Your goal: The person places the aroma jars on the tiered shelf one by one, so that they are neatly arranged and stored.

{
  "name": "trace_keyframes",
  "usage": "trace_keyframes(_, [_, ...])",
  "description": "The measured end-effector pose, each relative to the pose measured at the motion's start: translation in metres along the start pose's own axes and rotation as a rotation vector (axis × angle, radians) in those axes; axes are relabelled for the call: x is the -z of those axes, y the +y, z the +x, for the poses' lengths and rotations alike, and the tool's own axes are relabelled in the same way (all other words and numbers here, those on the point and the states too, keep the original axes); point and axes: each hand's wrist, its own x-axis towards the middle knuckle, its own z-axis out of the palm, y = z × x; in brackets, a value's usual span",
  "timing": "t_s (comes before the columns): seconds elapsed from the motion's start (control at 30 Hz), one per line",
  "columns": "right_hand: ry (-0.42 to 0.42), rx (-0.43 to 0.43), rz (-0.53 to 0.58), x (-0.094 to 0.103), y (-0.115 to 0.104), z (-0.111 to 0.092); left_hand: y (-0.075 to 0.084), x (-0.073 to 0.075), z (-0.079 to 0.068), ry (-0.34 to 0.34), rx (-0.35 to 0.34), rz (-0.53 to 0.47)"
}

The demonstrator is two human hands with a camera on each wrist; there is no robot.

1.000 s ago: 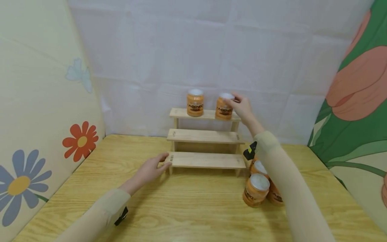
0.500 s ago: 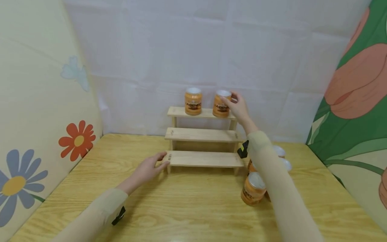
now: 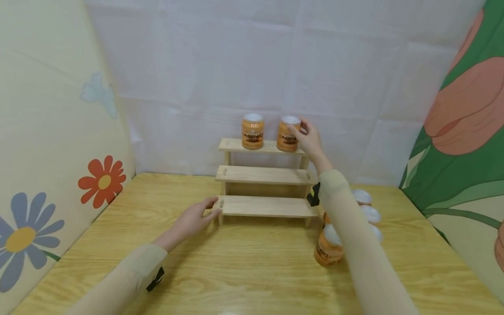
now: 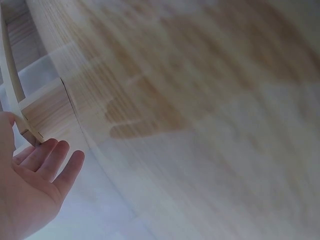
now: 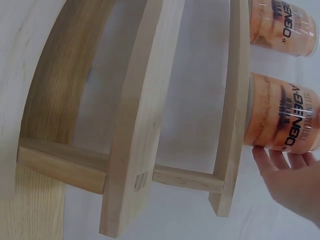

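Two orange cans with pale tops stand upright on the top shelf of a three-tier wooden stand [image 3: 264, 175]. My right hand [image 3: 311, 139] grips the right-hand can [image 3: 288, 134] from its right side, thumb at the front. In the right wrist view its fingers [image 5: 279, 159] lie along that can's side, and the can's base is against the shelf. The left can [image 3: 253, 132] stands a short gap away. My left hand [image 3: 193, 218] holds the left end of the bottom shelf between thumb and fingers; in the left wrist view the fingertips [image 4: 47, 144] meet the board's end.
Several more orange cans [image 3: 327, 248] stand in a cluster on the wood-grain table [image 3: 252, 271], right of the stand, partly hidden by my right forearm. A white cloth [image 3: 204, 65] hangs behind. Flower-patterned panels [image 3: 43, 144] flank both sides.
The right-hand can has shifted slightly left and back on the top shelf, with my right hand still on it. My left hand keeps its place at the bottom shelf's end.
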Motion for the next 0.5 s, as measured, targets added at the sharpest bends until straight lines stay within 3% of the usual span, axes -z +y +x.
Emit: trace_keyframes(0.5, [0.010, -0.031, 0.016, -0.0008, 0.0001, -0.0038, 0.0000, -0.0031, 0.0022, -0.013, -0.006, 0.002])
